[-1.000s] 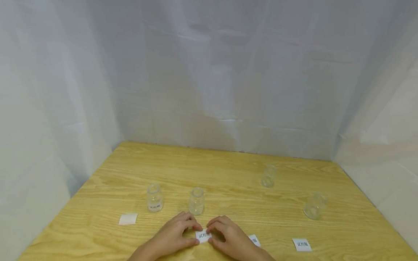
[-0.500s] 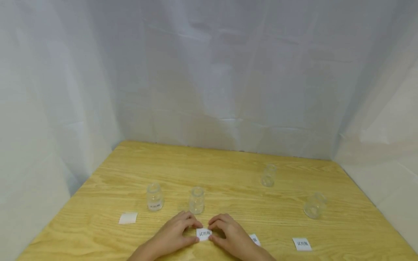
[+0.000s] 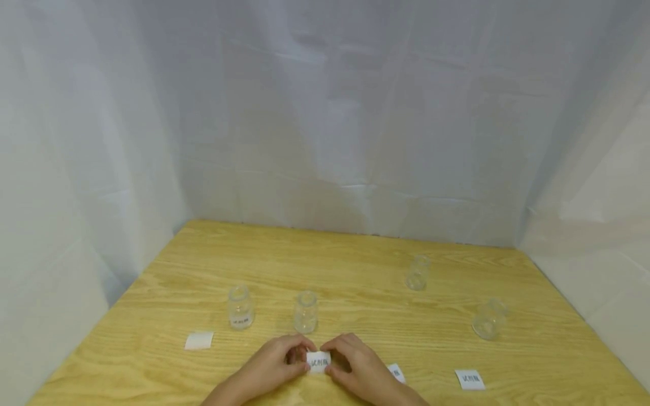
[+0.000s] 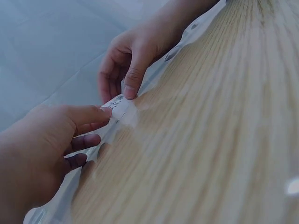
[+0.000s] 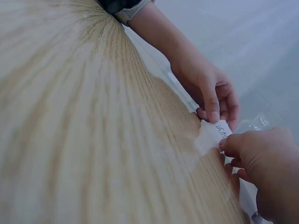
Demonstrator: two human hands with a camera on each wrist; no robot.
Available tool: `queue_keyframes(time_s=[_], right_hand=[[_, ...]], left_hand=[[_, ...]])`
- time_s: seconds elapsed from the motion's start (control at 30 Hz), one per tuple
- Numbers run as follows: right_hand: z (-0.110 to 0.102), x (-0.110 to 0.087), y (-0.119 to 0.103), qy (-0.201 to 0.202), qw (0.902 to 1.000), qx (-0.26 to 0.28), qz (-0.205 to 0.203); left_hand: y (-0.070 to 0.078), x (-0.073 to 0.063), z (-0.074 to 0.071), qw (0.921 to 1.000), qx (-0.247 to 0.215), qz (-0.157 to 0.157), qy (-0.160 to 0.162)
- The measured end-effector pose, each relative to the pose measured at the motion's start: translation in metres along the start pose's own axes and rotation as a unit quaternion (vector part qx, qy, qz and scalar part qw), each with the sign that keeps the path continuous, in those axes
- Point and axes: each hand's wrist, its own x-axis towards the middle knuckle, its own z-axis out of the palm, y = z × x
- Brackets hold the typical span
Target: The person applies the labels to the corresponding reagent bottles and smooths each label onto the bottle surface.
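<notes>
A small white label with printed black characters is held between both hands near the table's front edge. My left hand pinches its left end between thumb and fingers. From the other side my right hand pinches the right end. In the left wrist view the label is raised and slightly curved, its face turned up. Just beyond the hands stands a clear glass bottle with no label showing. To its left is another glass bottle, which bears a similar label low on its side.
Two more glass bottles are on the right, one farther back and one nearer. A second label lies partly behind the right wrist, a third label farther right. A blank white slip lies left. White sheeting encloses the table.
The label has turned up to face the head camera more, and its characters show more fully. My left fingers have shifted slightly along its edge. The bottles and other labels have stayed put.
</notes>
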Motion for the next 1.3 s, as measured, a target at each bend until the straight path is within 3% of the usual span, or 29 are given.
queue_keyframes(time_s=[0.1, 0.2, 0.3, 0.53, 0.8, 1.1, 1.3], right_hand=[[0.001, 0.001, -0.001, 0.009, 0.9975, 0.065, 0.026], [0.002, 0.001, -0.001, 0.025, 0.9879, 0.142, 0.055], [0.004, 0.002, 0.0, 0.054, 0.9794, 0.187, 0.055], [0.003, 0.003, -0.001, 0.094, 0.9776, 0.186, 0.028], [-0.007, 0.008, -0.014, 0.11, 0.977, 0.182, 0.006], [-0.018, 0.012, -0.031, 0.112, 0.9737, 0.198, 0.007], [-0.018, 0.01, -0.028, 0.071, 0.9698, 0.232, -0.022]], left_hand=[[0.002, 0.002, 0.0, 0.9989, -0.041, -0.022, 0.002], [0.003, 0.003, 0.001, 0.9968, -0.071, -0.034, 0.012], [0.003, 0.004, 0.002, 0.9934, -0.104, -0.045, 0.02], [0.006, 0.003, 0.002, 0.9855, -0.163, -0.044, 0.014], [0.011, 0.002, 0.0, 0.985, -0.17, -0.025, -0.007], [0.01, 0.003, 0.001, 0.9838, -0.179, -0.008, -0.007], [0.009, 0.003, 0.003, 0.9806, -0.196, 0.005, -0.013]])
